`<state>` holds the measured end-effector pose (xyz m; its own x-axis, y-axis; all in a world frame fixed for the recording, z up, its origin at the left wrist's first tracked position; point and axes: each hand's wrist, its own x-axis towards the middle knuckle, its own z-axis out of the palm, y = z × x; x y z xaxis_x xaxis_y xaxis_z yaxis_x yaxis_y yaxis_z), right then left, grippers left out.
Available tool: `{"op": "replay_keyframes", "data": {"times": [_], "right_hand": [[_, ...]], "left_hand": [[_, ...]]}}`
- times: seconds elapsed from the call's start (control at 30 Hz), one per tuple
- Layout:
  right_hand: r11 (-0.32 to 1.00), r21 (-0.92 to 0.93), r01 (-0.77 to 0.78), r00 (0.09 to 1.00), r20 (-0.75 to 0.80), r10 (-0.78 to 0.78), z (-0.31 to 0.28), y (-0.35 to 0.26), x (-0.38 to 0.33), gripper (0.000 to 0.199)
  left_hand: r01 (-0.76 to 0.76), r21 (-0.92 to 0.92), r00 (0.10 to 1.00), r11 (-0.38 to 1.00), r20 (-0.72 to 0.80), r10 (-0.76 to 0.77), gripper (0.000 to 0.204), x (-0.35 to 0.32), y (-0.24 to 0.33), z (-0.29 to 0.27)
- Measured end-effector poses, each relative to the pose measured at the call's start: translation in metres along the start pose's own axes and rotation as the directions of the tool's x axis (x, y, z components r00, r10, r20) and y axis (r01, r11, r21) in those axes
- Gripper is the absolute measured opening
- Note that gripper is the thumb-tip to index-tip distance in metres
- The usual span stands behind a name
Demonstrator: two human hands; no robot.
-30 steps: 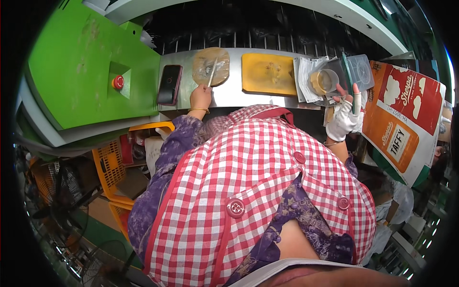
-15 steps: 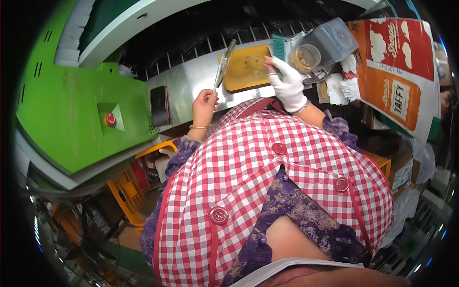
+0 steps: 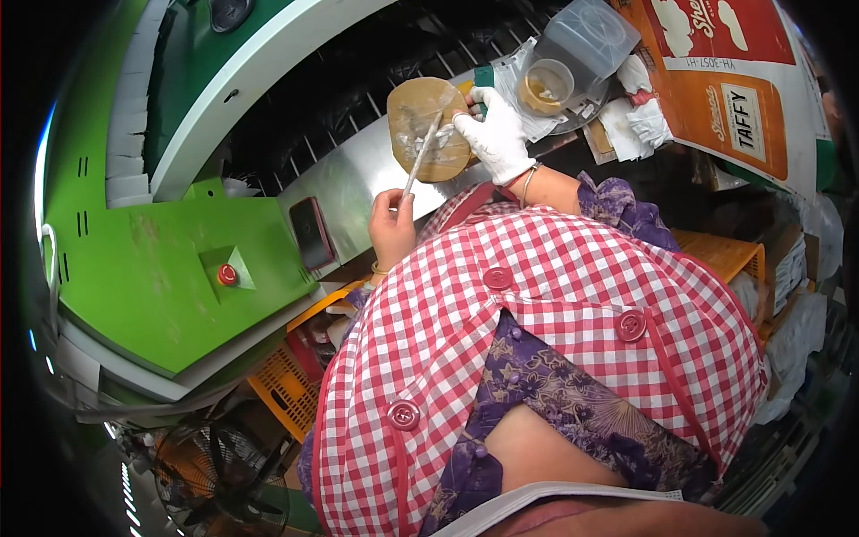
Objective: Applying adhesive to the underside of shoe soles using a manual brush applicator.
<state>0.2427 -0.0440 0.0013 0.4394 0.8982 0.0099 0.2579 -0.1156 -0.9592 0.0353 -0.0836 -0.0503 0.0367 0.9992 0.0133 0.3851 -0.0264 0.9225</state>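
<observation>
My left hand (image 3: pixel 394 228) is closed around the pale handle of a round hand fan (image 3: pixel 412 143). The fan's thin brown disc faces me, tilted up over the metal worktop, with whitish patches and the handle running across its middle. My right hand (image 3: pixel 497 134), in a white glove with bare fingertips, is closed at the fan's right edge. A flat green piece (image 3: pixel 483 75) shows above and between its fingers, seemingly gripped there; its lower part is hidden. Whether those fingertips press on the disc is hard to see. A yellow board (image 3: pixel 467 87) is mostly hidden behind the fan.
Right of the gloved hand are a small plastic tub (image 3: pixel 544 87), a larger clear container (image 3: pixel 591 40) and crumpled white tissues (image 3: pixel 649 125). A phone (image 3: pixel 310 231) lies on the metal worktop (image 3: pixel 349 192) beside a green machine (image 3: pixel 161 277) with a red button (image 3: pixel 227 275).
The fan has turned from edge-on to face me. My gloved right hand has come up to its right edge. The whole view has also shifted and tilted.
</observation>
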Motion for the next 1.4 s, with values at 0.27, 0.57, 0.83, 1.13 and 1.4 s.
{"op": "replay_keyframes", "data": {"times": [0.27,0.57,0.83,1.13,1.4], "right_hand": [[0.998,0.067,0.001,1.0,-0.029,0.001,-0.013,-0.001,0.007,0.027],[0.976,0.214,0.038,0.989,0.133,-0.067,-0.013,-0.004,-0.001,0.026],[0.776,-0.45,0.441,0.854,-0.055,-0.517,-0.095,-0.004,0.043,0.026],[0.497,-0.846,0.192,0.906,-0.042,-0.421,-0.177,0.029,0.134,0.034],[0.512,-0.84,0.178,0.91,-0.057,-0.41,-0.172,0.03,0.127,0.028]], "left_hand": [[-0.057,0.184,0.969,0.981,-0.225,0.099,0.013,0.009,-0.015,-0.039],[0.411,-0.686,0.912,0.6,0.296,-0.285,0.031,0.044,0.021,-0.016],[0.537,-0.537,0.844,0.651,0.364,-0.395,0.028,0.088,-0.036,0.017],[-0.259,0.103,0.917,0.96,0.339,0.211,0.031,0.095,0.001,0.076],[-0.236,0.131,0.754,0.963,0.65,0.096,0.027,0.086,0.023,0.134]]}}
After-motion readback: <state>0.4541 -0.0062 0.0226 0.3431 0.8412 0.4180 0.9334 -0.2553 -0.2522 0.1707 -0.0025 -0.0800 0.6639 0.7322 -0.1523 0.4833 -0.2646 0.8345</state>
